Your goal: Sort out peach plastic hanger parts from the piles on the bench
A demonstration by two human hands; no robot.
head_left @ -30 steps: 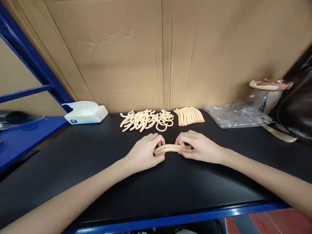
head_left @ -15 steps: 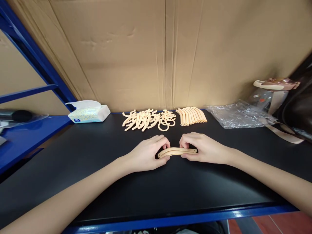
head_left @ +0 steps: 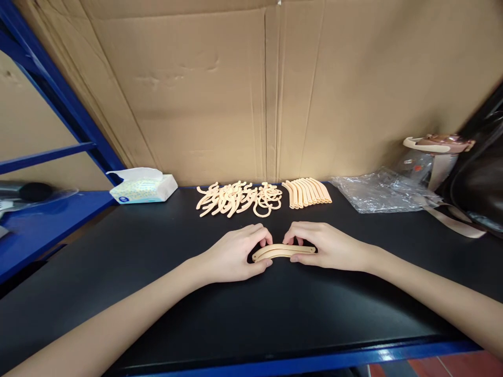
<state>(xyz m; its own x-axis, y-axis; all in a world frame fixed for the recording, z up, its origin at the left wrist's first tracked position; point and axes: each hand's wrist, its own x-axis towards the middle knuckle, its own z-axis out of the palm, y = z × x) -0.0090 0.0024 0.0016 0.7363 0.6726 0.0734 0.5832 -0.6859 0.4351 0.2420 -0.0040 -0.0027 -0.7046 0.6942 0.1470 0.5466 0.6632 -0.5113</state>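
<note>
Two curved beige strips (head_left: 281, 251) lie one against the other low over the black tabletop, with a small hole at each visible end. My left hand (head_left: 243, 254) pinches them near their left end, thumb in front and fingers behind. On the other side, my right hand (head_left: 318, 246) grips them near the right end in the same way. Behind my hands is a loose heap of curly beige pieces (head_left: 231, 198). To its right, several similar curved beige strips (head_left: 306, 192) stand side by side in a neat row.
A tissue pack (head_left: 143, 186) sits at the back left beside a blue metal frame (head_left: 58, 104). Crumpled clear plastic (head_left: 377, 191) and a bottle with a pinkish lid (head_left: 440, 142) are at the back right. Cardboard (head_left: 196, 94) rises behind the black table (head_left: 236, 319).
The view has tilted up slightly, so the table items appear lower. My right hand's fingers have shifted a little left along the strips; both hands still hold them.
</note>
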